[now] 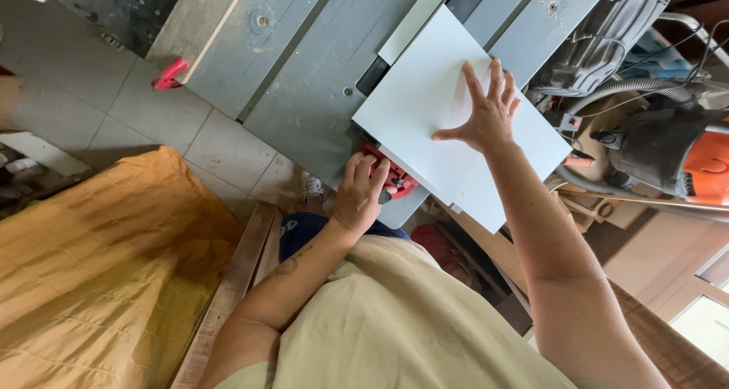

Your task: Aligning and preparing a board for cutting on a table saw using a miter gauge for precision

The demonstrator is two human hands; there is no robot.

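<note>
A white rectangular panel (425, 93) lies flat on the grey table of a table saw (304, 78). My right hand (486, 112) presses down on the panel with fingers spread wide. At the table's near edge, my left hand (361, 192) is closed over a red switch part (396, 178) on the saw's front. A second narrow white strip (414, 21) lies beyond the panel, along a dark slot in the table.
A red clamp handle (168, 74) sticks out at the table's left edge. A grey and orange vacuum with a ribbed hose (676, 146) stands to the right. An orange quilted cover (99, 267) lies at the left, beside a wooden board (235, 283). Grey floor tiles show below.
</note>
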